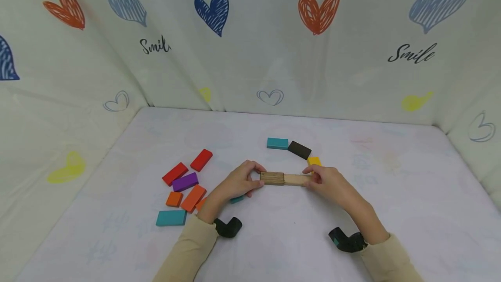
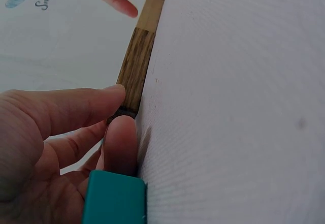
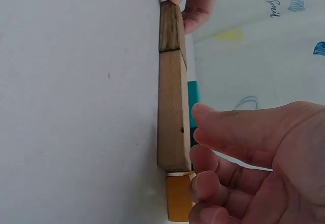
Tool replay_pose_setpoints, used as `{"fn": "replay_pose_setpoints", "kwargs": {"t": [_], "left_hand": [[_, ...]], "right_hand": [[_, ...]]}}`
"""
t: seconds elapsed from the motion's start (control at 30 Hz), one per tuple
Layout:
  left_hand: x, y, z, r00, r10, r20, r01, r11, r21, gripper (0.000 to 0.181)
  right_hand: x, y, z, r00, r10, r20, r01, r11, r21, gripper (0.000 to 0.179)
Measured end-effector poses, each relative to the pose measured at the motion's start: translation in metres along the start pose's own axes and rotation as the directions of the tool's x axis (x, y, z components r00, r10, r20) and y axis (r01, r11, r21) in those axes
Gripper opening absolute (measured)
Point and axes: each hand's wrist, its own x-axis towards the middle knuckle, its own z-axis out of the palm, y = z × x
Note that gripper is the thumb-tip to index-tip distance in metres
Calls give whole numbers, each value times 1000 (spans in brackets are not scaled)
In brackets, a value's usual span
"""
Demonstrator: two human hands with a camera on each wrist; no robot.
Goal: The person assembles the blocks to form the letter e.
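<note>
A dark brown, grained wooden block (image 1: 272, 178) lies end to end with a light wooden block (image 1: 294, 179) on the white table. My left hand (image 1: 244, 179) pinches the left end of the dark brown block between thumb and finger. Close to the light block's right end is my right hand (image 1: 328, 182), its fingers loosely bent. In the right wrist view a gap shows between its thumb and fingers, with nothing held. The yellow block (image 1: 314, 160) beside it is partly hidden by this hand. Under my left hand a teal block (image 2: 114, 198) shows in part.
Behind the hands lie a teal block (image 1: 277, 143) and a black block (image 1: 299, 150), running towards the yellow one. Left of my left arm are several loose blocks, among them a red (image 1: 201, 160), a purple (image 1: 185, 182), an orange (image 1: 193, 198) and a teal block (image 1: 171, 218).
</note>
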Motion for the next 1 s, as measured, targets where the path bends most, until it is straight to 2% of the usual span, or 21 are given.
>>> {"fn": "replay_pose_setpoints", "kwargs": {"t": [0.23,0.5,1.0], "left_hand": [[0,1,0,1000,-6,2,6,1000,-4,33],[-3,3,-1,1000,8,10,-8,1000,-5,33],[-3,2,-2,1000,1,12,-1,1000,-7,33]], "right_hand": [[-1,2,6,1000,1,-16,-1,1000,0,22],[-2,1,10,998,57,-21,-57,998,-3,23],[-4,2,15,996,65,-52,-67,997,-33,25]]}}
